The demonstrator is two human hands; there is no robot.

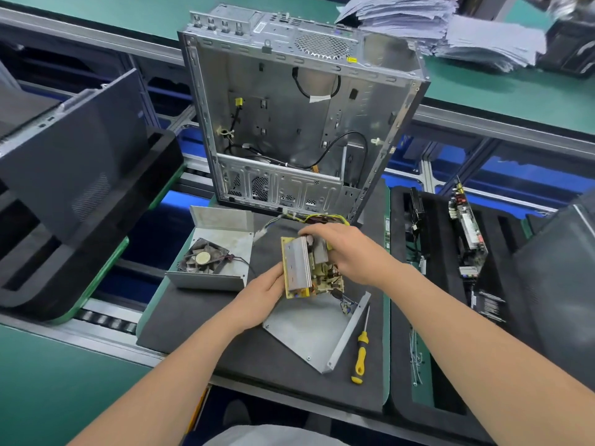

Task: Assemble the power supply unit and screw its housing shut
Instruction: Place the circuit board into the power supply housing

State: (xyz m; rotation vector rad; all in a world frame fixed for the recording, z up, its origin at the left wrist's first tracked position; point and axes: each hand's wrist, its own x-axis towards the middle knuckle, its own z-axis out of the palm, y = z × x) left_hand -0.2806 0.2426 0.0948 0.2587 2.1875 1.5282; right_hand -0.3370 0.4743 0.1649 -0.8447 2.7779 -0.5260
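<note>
A power supply circuit board [310,268], with silver heat sinks on its upper face, is held tilted above the grey foam mat [193,317]. Its near left edge is gripped by the left hand [260,297], while its far end is clasped from above by the curled fingers of the right hand [347,255]. Directly beneath lies the open housing base [306,333], one wall turned up at the right. A yellow-handled screwdriver [362,349] is laid just beside that wall. To the left, the housing cover [225,243] is set on the mat with a dusty fan [204,259] resting in it, its thin lead trailing toward the left hand. Yellow wires [325,217] are bunched behind the right hand, at the foot of an opened computer case [289,117]. A black tray [434,252] of upright boards is seen at the right, and stacked papers [467,30] at the rear.
</note>
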